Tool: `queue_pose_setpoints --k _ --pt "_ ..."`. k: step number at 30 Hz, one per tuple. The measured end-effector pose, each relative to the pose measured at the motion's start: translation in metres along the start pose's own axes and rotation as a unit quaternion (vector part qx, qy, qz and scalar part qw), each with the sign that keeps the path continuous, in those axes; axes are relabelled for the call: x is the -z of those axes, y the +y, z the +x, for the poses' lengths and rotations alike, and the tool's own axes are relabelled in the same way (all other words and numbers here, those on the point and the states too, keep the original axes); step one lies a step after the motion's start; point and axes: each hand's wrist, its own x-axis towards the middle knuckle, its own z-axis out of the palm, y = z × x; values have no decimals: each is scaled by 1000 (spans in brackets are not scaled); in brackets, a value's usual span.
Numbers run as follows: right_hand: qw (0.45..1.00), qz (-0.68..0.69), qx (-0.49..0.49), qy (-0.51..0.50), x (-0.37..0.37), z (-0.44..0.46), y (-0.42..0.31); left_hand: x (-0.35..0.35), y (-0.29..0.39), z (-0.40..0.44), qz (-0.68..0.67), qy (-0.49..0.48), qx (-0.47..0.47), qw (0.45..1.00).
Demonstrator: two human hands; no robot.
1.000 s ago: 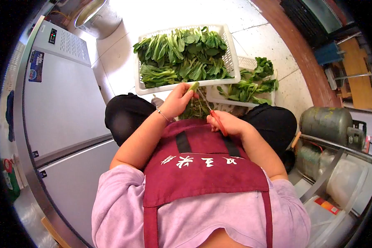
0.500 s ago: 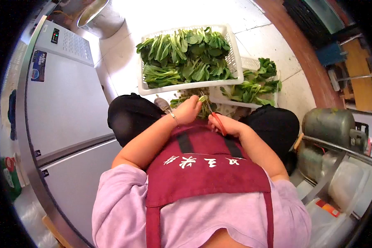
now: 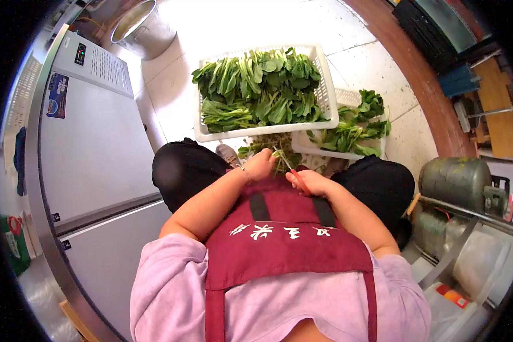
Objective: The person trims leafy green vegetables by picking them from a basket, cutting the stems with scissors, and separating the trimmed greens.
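Observation:
My left hand (image 3: 260, 165) is closed around a leafy green vegetable, with its pale stem end (image 3: 277, 154) poking out by the fingertips. In my right hand (image 3: 314, 184) is a pair of scissors (image 3: 298, 180) with red handles. Their metal blades point up and left, close beside the stem end; whether they touch it I cannot tell. Below both hands' far side lies a heap of trimmings (image 3: 272, 141) between my feet. Beyond it, a large white plastic basket (image 3: 268, 130) holds rows of leafy greens (image 3: 256, 85).
A smaller white tray (image 3: 331, 153) with loose greens (image 3: 352, 130) stands right of the heap. A grey cabinet (image 3: 99, 154) is on my left, a metal pot (image 3: 148, 37) at the far left. On the right are a metal cylinder (image 3: 454, 178) and a rack (image 3: 473, 208).
The whole view has shifted, so the baskets and hands appear slightly lower. Both hands stay close together, still holding the greens and the scissors.

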Motion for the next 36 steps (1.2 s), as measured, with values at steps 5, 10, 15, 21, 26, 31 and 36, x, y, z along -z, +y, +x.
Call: queue_pose_setpoints --k 5,10,15,21,26,31,36 --pt "998 -64 -2 27 0 1 -3 8 -4 6 25 -28 12 999" --pt "990 -134 12 52 7 -3 -17 75 -14 24 141 72 -122 980" --pt "984 -176 11 33 12 -4 -28 184 39 63 -14 252 26 967" --pt "987 -151 21 59 14 -5 -30 244 22 150 153 322 115 927" --pt "989 -134 27 59 16 -2 -30 230 17 183 360 208 227 880" --pt "987 -134 41 83 16 -2 -35 209 34 175 361 387 83 844" --pt "990 -113 42 66 23 -6 -48 206 36 189 290 186 207 915"
